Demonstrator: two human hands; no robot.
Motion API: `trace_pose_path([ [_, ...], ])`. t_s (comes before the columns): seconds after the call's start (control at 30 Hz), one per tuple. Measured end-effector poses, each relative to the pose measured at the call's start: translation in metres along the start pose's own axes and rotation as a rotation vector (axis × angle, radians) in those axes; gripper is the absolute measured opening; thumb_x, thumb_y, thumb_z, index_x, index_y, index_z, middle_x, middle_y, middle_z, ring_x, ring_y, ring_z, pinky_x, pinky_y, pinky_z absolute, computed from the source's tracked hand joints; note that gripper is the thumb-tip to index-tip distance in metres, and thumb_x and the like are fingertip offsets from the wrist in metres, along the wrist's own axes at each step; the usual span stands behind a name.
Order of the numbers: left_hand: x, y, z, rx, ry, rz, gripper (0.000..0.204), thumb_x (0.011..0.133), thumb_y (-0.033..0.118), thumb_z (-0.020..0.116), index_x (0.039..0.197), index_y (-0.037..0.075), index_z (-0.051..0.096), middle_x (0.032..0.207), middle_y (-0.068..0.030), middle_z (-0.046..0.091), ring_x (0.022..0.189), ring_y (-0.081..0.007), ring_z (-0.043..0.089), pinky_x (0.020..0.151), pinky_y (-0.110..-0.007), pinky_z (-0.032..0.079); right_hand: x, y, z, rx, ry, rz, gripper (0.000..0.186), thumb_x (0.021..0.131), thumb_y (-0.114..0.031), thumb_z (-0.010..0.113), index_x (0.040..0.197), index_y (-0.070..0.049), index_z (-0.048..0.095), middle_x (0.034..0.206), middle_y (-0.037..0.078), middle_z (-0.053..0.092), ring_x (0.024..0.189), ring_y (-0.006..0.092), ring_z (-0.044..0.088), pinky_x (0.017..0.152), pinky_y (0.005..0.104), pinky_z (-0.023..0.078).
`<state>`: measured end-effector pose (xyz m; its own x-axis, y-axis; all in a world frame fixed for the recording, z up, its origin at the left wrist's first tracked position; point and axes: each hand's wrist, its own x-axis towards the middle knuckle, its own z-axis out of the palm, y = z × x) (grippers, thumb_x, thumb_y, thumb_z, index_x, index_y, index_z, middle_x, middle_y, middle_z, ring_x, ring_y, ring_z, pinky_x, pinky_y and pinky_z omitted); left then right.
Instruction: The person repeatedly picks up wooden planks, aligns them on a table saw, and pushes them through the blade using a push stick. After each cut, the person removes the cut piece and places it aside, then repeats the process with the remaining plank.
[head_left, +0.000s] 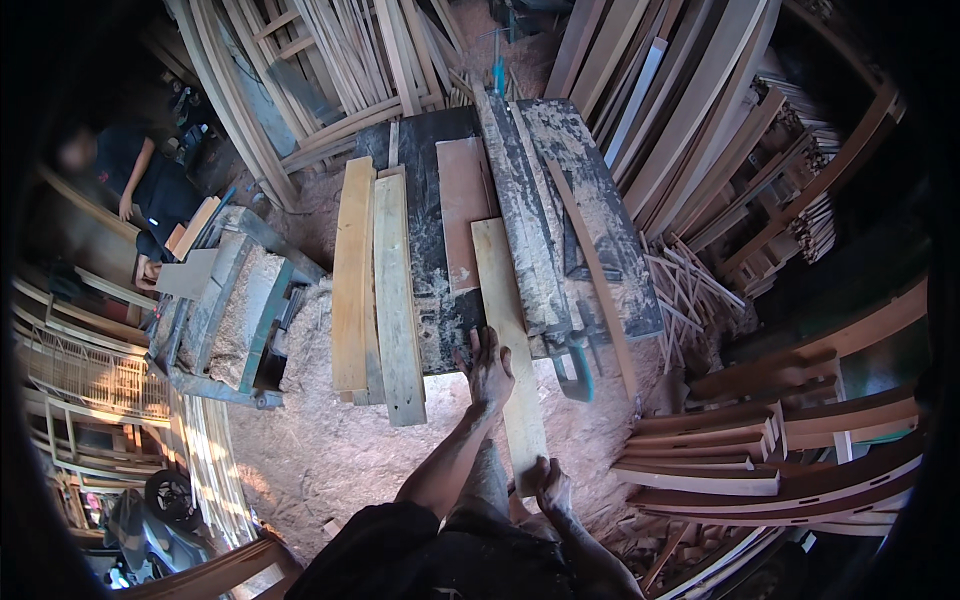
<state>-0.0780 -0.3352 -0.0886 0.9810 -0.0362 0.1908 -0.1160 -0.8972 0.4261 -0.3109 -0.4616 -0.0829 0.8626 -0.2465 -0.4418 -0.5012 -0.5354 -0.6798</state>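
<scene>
A long pale wooden plank lies lengthwise over the near edge of a dark, sawdust-covered work table, its near end sticking out toward me. My left hand, open with fingers stretched forward, rests against the plank's left side near the table edge. At the plank's near end, my right hand is closed around the wood. Along the plank's right side runs a long, thick, dusty beam. A flat reddish-brown board lies on the table to the left of the plank's far end.
Several boards lie on the table's left side, overhanging its near edge. A thin strip slants across its right side. At left, a person works by another dusty machine. Timber stacks lean behind; curved pieces are piled right.
</scene>
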Motion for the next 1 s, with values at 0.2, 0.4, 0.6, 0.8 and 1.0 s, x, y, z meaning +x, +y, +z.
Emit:
trace_pose_path([
  [0.2, 0.018, -0.004, 0.001, -0.024, -0.009, -0.013, 0.056, 0.100, 0.029, 0.049, 0.146, -0.001, 0.040, 0.149, -0.0172, 0.045, 0.148, -0.0314, 0.026, 0.114, -0.067, 0.001, 0.017, -0.013, -0.002, -0.123, -0.087, 0.071, 0.045, 0.104, -0.046, 0.030, 0.107, -0.006, 0.051, 0.087, 0.033, 0.065, 0.087, 0.0541, 0.061, 0.074, 0.0637, 0.044],
  [0.4, 0.044, -0.007, 0.004, -0.027, 0.024, -0.010, 0.055, 0.099, 0.029, 0.050, 0.145, 0.001, 0.040, 0.148, -0.0171, 0.046, 0.148, -0.0307, 0.027, 0.115, -0.067, 0.002, 0.038, -0.035, -0.006, -0.098, -0.075, 0.041, 0.048, 0.104, -0.047, 0.029, 0.108, -0.005, 0.051, 0.087, 0.033, 0.065, 0.087, 0.0540, 0.061, 0.075, 0.0630, 0.045],
  [0.6, 0.077, -0.013, 0.005, -0.056, 0.009, -0.043, 0.054, 0.100, 0.030, 0.048, 0.146, 0.002, 0.040, 0.149, -0.0149, 0.045, 0.148, -0.0303, 0.026, 0.115, -0.066, 0.002, 0.069, -0.053, -0.005, -0.089, -0.092, 0.063, 0.053, 0.104, -0.049, 0.026, 0.112, -0.004, 0.052, 0.092, 0.033, 0.065, 0.092, 0.0537, 0.061, 0.077, 0.0624, 0.045],
  [0.8, 0.088, -0.018, 0.009, -0.111, -0.026, -0.076, 0.057, 0.101, 0.034, 0.047, 0.148, 0.002, 0.038, 0.150, -0.0167, 0.044, 0.148, -0.0320, 0.026, 0.116, -0.065, 0.001, 0.078, -0.065, -0.006, -0.016, -0.054, 0.108, 0.048, 0.103, -0.048, 0.036, 0.105, -0.004, 0.055, 0.092, 0.031, 0.066, 0.093, 0.0527, 0.060, 0.076, 0.0601, 0.045],
  [1.0, 0.025, -0.015, -0.003, -0.088, 0.008, 0.028, 0.057, 0.100, 0.031, 0.050, 0.144, -0.004, 0.040, 0.144, -0.0229, 0.048, 0.146, -0.0345, 0.028, 0.117, -0.063, 0.000, 0.079, -0.066, -0.004, -0.035, -0.031, 0.100, 0.050, 0.104, -0.046, 0.031, 0.104, -0.003, 0.056, 0.092, 0.031, 0.066, 0.094, 0.0531, 0.060, 0.077, 0.0603, 0.044],
])
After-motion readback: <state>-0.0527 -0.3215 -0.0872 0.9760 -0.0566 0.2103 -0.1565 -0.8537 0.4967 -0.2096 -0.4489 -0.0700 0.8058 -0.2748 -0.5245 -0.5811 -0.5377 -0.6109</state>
